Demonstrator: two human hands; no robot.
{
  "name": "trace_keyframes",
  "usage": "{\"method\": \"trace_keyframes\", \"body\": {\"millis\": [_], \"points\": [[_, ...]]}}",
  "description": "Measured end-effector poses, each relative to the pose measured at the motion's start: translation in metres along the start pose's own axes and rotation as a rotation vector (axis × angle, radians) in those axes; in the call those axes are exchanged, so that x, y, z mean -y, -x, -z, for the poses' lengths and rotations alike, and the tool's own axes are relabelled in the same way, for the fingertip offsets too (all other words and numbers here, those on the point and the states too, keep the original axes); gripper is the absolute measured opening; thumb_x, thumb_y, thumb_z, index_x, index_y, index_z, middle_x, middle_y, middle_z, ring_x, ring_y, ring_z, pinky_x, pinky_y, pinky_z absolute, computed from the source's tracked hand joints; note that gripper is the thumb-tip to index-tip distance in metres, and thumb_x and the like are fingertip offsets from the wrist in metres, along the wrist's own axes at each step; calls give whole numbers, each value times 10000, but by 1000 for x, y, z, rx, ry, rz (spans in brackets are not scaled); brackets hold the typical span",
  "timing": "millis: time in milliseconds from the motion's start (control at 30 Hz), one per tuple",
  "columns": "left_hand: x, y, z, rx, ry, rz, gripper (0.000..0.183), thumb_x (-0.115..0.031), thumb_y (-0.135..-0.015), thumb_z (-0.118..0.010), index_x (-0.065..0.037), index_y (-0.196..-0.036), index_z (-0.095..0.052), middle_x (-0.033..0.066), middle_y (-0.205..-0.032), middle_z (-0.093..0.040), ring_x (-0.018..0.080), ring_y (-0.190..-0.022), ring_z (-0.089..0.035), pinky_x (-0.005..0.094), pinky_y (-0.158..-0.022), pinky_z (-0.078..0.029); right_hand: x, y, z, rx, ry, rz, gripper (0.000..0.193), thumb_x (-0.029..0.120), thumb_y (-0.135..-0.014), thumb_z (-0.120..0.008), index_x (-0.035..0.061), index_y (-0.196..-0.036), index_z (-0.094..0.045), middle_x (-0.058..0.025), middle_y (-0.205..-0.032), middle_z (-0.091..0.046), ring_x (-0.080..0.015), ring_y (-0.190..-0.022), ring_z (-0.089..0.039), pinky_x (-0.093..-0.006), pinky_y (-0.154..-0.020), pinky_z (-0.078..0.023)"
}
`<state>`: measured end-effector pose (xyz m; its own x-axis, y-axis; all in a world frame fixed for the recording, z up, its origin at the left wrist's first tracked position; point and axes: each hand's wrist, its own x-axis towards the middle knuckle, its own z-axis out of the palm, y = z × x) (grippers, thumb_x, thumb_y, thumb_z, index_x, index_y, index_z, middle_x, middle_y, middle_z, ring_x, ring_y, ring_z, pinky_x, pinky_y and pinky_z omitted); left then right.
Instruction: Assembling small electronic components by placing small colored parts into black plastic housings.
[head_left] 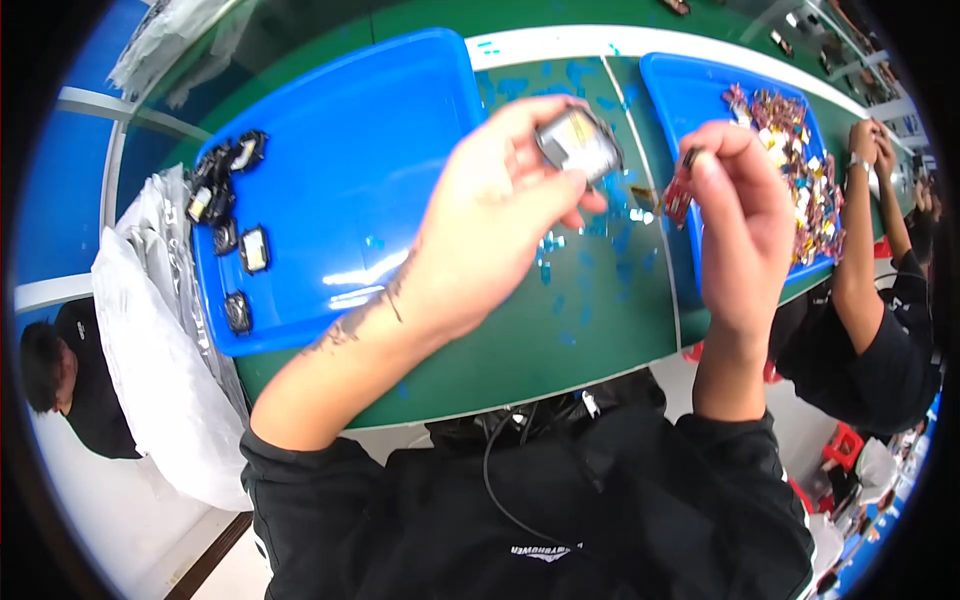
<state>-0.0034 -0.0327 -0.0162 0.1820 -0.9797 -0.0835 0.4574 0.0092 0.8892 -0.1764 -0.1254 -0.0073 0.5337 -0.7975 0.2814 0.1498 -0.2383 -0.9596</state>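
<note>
Black-framed module [585, 140] w/ a silver face sat in the L hand [490, 215], held tilted above the green bench [540, 345], roughly btwn the two blue trays. Head view, the only one: L grip was closed on it, thumb at the near edge, fingers round the far side. R grip was a tight thumb-and-finger pinch on a small dark part [690, 157], w/ a reddish strip [677, 201] hanging just below, apart from the module.

Progress, as judged: midway thru a batch, one unit in hand. A handful of black-cased units [255, 249] lay along the L side of the L tray [340, 190], most of its floor bare; the R tray [672, 100] carried a big heap of reddish, gold & white bits [800, 165]. Blue film scraps [552, 242] littered the bench, so some peeling was prob. done. How many units were left, couldn't say.

Hard to make out: L fingertips partly behind the module; R fingers hid most of the dark part, so couldn't tell if it & the strip were one pc. Units in the L tray's corner overlapped, no sure count. R forearm & hand covered some of the R tray; far-R edge too warped for detail.
</note>
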Motion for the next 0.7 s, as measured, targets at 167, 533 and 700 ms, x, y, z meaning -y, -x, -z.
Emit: {"method": "trace_keyframes", "body": {"millis": [167, 533, 700], "points": [[-3, 6, -9, 1, -73, -11, 459, -12, -935, -569, 58, -1362, -415, 141, -1181, -619, 182, -996, -650, 274, -831, -529, 11, 7, -6, 69, 120, -83, 96, -14, -905, -617, -23, -1001, -622, -36, -934, -630, -62, -842, -572, -227, -759, -464], [-7, 7, -10, 133, -269, -79, 444, 80, -940, -501, 75, -1374, -407, 148, -1248, -580, 178, -1134, -583, 314, -994, -478, 28, -2, -19, 97, 557, 109, 132, -33, -775, -723, 37, -881, -687, -58, -775, -675, -147, -589, -592, -264, -514, -451], [-7, 9, -11, 137, -297, -74, 452, 78, -944, -493, 67, -1383, -386, 153, -1272, -566, 175, -1177, -560, 308, -1008, -460, 27, -4, -20, 131, 602, 157, 121, -14, -779, -724, 45, -878, -686, -59, -783, -679, -172, -584, -588, -276, -503, -441]]}}
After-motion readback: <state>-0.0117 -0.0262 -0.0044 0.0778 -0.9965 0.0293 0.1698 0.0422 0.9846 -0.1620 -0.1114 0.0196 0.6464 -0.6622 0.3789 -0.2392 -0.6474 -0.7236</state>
